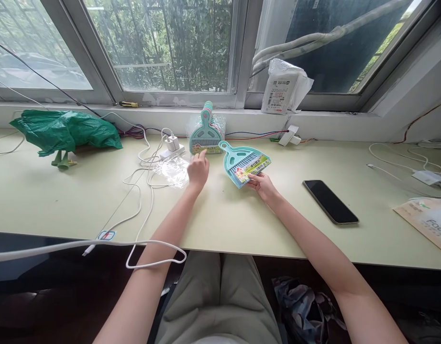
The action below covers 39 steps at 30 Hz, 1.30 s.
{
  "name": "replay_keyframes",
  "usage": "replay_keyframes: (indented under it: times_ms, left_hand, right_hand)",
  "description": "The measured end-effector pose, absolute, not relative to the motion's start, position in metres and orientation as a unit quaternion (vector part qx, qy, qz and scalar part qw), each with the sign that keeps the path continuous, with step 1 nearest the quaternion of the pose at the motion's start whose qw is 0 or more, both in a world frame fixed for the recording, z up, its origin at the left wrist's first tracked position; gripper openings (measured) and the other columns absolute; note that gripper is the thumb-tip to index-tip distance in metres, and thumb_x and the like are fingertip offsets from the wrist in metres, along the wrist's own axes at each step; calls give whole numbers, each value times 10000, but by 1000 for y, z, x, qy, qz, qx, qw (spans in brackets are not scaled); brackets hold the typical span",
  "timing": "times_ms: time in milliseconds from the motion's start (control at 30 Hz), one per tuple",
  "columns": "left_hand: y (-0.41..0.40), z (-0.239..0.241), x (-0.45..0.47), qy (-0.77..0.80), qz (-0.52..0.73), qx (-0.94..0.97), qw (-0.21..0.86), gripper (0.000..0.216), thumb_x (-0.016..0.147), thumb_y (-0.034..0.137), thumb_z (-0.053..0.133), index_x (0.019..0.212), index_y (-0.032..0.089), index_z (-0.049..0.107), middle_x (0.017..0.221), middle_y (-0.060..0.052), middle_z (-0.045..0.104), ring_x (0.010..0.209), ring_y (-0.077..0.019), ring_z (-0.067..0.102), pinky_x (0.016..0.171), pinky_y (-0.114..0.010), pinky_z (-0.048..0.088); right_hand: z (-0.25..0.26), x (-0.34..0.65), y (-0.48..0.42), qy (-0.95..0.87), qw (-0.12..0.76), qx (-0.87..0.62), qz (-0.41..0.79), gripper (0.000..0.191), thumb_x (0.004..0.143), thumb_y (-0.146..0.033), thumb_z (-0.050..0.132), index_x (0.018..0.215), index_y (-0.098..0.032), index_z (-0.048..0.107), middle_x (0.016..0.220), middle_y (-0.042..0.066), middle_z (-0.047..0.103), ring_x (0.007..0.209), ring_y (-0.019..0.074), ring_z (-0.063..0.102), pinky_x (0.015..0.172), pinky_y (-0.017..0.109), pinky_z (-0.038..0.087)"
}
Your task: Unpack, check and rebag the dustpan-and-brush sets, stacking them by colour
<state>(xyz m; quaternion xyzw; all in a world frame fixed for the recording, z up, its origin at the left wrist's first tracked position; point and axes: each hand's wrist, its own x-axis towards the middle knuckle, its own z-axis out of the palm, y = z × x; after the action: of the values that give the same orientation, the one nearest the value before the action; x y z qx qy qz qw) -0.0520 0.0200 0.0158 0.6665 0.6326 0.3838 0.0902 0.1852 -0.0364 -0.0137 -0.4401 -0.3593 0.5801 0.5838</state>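
My right hand [262, 184] is closed on the lower edge of a teal mini dustpan-and-brush set [244, 164] with a colourful label, holding it tilted just above the pale green table [242, 224]. My left hand [198, 168] reaches forward with the fingers loosely curled, its fingertips touching the front of a stack of similar teal and pink dustpan sets [206, 134] standing in clear wrap against the window ledge. A crumpled clear plastic bag [171, 171] lies just left of that hand.
A black phone [330, 201] lies face up to the right. White charger cables [141, 191] and a plug [172, 143] trail over the left side. A green plastic bag [64, 130] sits far left, a white packet [282, 88] on the sill, a paper package [426, 223] far right.
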Motion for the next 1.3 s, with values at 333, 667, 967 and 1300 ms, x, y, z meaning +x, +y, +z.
replay_keyframes:
  times_ms: [333, 667, 967, 1300]
  left_hand:
    - [35, 8, -79, 728, 86, 680, -22, 348, 915, 282, 429, 1119, 112, 654, 1119, -208, 650, 1032, -319, 627, 842, -393, 474]
    - [11, 17, -45, 626, 204, 751, -55, 341, 891, 39, 341, 1089, 176, 581, 1104, -111, 586, 992, -213, 613, 789, -297, 477]
    - [20, 6, -45, 476, 387, 786, 74, 331, 881, 45, 363, 1052, 193, 605, 1106, -100, 619, 1113, -228, 548, 954, -354, 450]
    - [3, 19, -25, 490, 562, 643, 176, 742, 804, 387, 694, 1425, 232, 319, 1552, -138, 291, 1486, -273, 172, 1189, -437, 211]
  right_hand:
    - [-11, 188, -38, -373, 545, -461, 593, 143, 812, -86, 630, 936, -148, 667, 913, 70, 768, 740, 163, 734, 676, 275, 625]
    - [-5, 191, -39, -406, 496, -478, 601, 135, 782, -103, 674, 911, -139, 695, 883, 75, 770, 705, 165, 731, 647, 256, 617]
    - [-6, 185, -41, -415, 491, -478, 599, 169, 754, -94, 707, 917, -134, 704, 931, 97, 770, 718, 204, 737, 670, 325, 632]
    - [-15, 178, -42, -403, 565, -427, 580, 268, 704, -209, 782, 940, -140, 675, 1006, 99, 755, 785, 203, 731, 743, 343, 622]
